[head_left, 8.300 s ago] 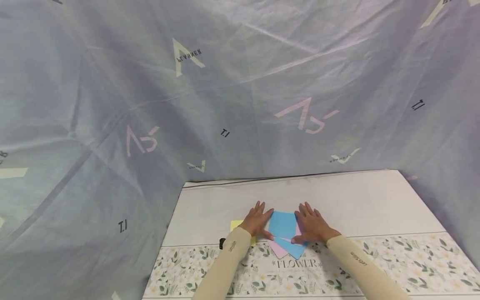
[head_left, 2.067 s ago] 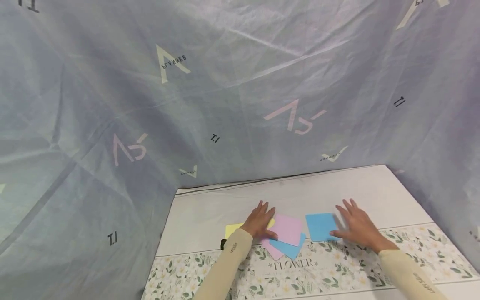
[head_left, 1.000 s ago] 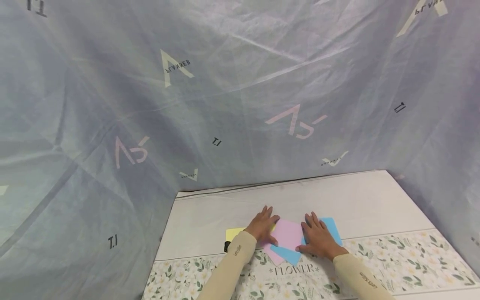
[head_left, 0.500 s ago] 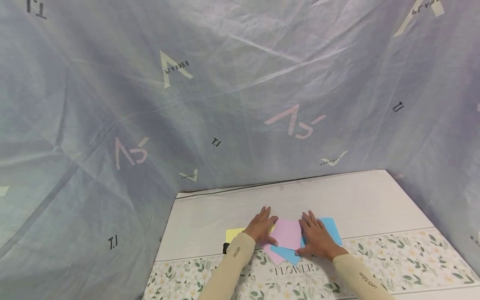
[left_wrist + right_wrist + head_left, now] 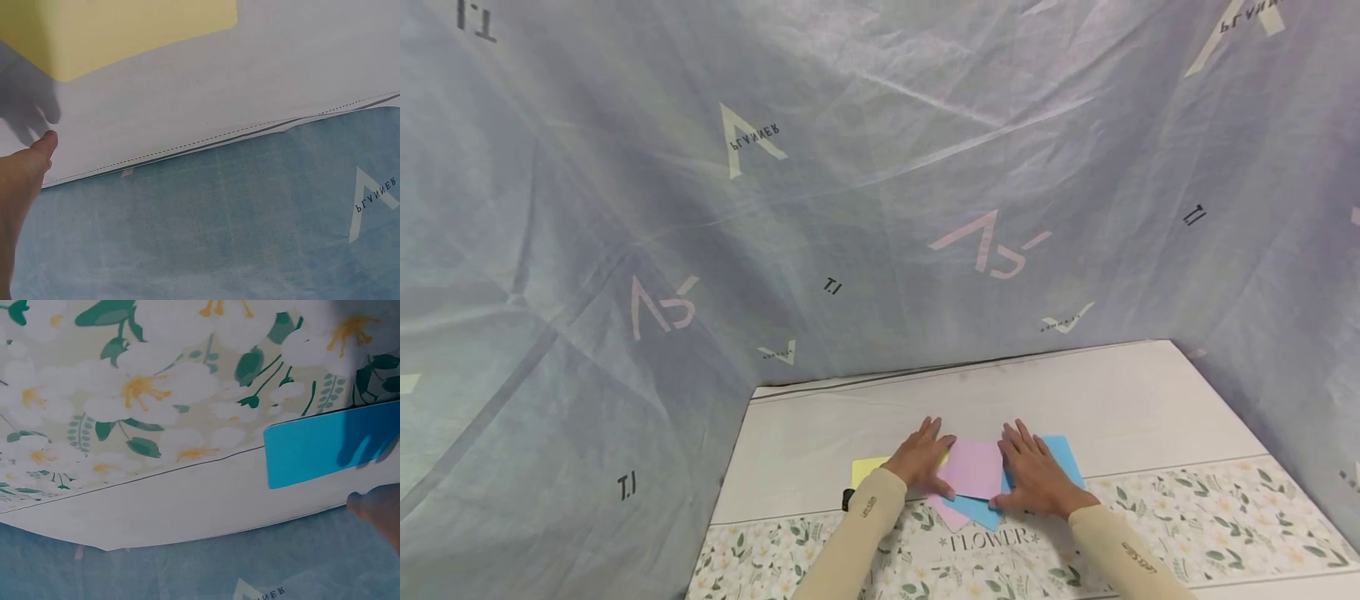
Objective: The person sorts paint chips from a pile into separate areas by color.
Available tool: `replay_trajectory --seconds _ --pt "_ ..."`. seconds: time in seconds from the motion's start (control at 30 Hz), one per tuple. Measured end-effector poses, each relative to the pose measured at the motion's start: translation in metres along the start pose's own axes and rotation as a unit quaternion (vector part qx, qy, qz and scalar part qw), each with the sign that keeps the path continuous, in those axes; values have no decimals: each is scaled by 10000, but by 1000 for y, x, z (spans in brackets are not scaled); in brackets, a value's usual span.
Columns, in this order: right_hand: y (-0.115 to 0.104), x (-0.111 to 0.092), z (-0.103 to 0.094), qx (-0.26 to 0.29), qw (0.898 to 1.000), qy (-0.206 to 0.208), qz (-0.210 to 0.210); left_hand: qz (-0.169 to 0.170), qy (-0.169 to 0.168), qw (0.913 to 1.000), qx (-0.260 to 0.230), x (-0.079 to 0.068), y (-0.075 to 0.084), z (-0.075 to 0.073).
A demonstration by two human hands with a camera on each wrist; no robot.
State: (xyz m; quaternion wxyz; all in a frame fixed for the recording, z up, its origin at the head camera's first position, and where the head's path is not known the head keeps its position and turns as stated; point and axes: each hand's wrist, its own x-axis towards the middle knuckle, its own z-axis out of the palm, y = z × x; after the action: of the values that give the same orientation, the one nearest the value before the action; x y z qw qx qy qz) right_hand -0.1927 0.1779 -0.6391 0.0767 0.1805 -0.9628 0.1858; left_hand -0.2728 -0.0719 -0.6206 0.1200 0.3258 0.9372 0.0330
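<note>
Hands [image 5: 1037, 477] drawn closer, pink square [image 5: 974, 469], perhaps paper

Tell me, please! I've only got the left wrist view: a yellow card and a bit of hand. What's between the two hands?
Observer: The head view shows a pink card between the left hand and the right hand.
Child: Ooh, is anything peeking out under it?
Observer: Yes, a blue card sticks out past its near edge.
Child: What's that other hand got near it?
Observer: A second blue card, partly hidden by that hand.
</note>
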Motion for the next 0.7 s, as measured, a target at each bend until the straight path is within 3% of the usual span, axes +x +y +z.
replay_trajectory --seconds 0.3,0.7 --pt "2 -2 -9 239 9995 -65 -179 296 186 9994 56 -5 -1 2" --pt "14 -22 -19 420 9980 1 -475 543 508 9972 68 -19 20 0"
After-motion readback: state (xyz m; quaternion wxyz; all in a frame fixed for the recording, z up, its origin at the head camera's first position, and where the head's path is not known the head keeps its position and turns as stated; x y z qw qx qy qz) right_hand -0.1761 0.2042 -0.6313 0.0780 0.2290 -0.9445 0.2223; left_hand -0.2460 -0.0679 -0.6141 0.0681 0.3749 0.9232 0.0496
